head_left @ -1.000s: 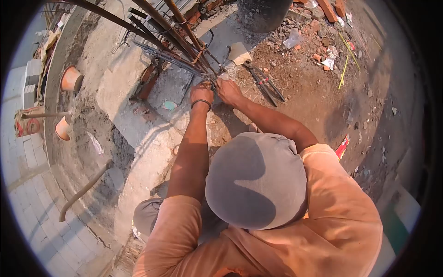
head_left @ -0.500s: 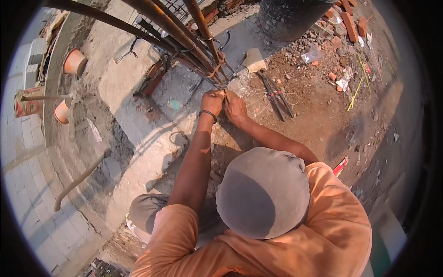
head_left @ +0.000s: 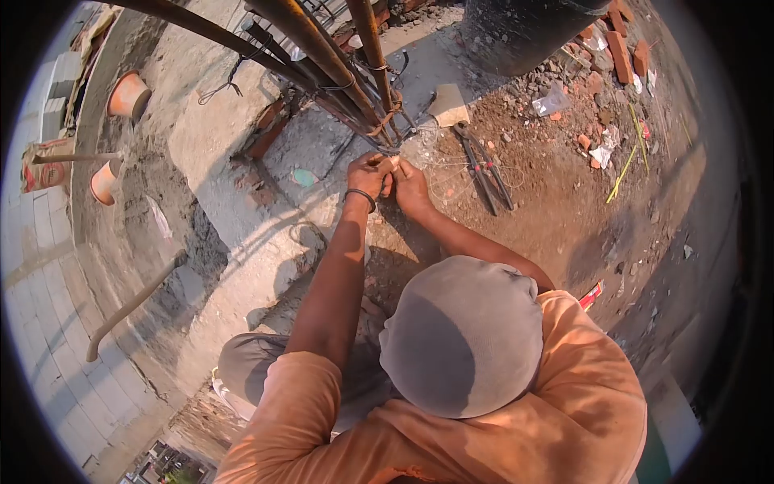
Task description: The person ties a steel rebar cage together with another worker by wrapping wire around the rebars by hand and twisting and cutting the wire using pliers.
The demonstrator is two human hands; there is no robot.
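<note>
My left hand (head_left: 369, 176), with a dark band at the wrist, is closed at the foot of a bundle of rusty steel bars (head_left: 359, 93). Right beside it, my right hand (head_left: 413, 192) is also closed, its fingertips meeting the left ones. Whatever is pinched between them is too small and covered to make out. Thin tie wire (head_left: 397, 101) wraps the bars above my hands. On the dirt to the right lie long-handled pincers (head_left: 485, 171) with red marks, beside loops of thin wire (head_left: 451, 176).
A dark bucket (head_left: 516, 36) stands at the back, near broken bricks (head_left: 619, 56) and rubble. To the left are a concrete ledge (head_left: 242, 202), orange pots (head_left: 129, 95) and a wooden handle (head_left: 133, 306). A grey-capped head (head_left: 463, 335) and orange shirt fill the lower foreground.
My left hand has shifted slightly left and its fingers have turned. My right hand's fingers have drawn up closer against it. The view has moved a little; the pincers lie as before.
</note>
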